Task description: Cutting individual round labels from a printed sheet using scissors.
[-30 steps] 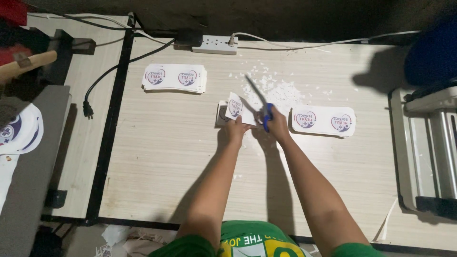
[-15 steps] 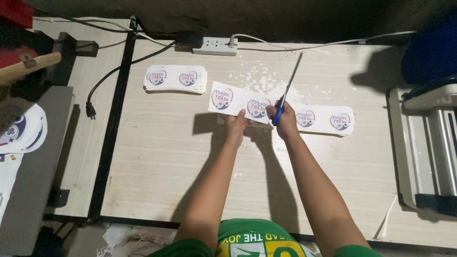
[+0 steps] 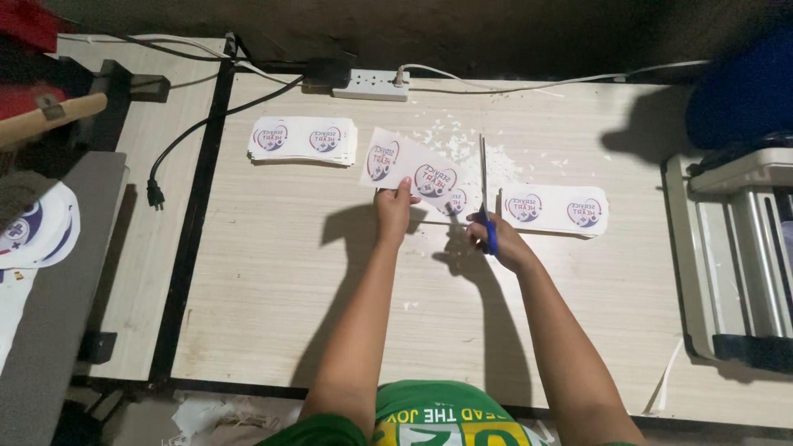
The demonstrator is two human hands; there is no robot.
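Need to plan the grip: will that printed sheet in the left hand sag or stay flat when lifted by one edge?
Likely floppy: the printed sheet looks thin, held at one edge by the left hand. Probably very light, like the paper scraps nearby. It may slide easily on the smooth table.

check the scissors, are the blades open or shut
Open. The scissors in the right hand show two blades spread apart in a narrow V, beside the printed sheet held by the left hand.

scissors: blue handles | table: pale woodgrain | power strip: white
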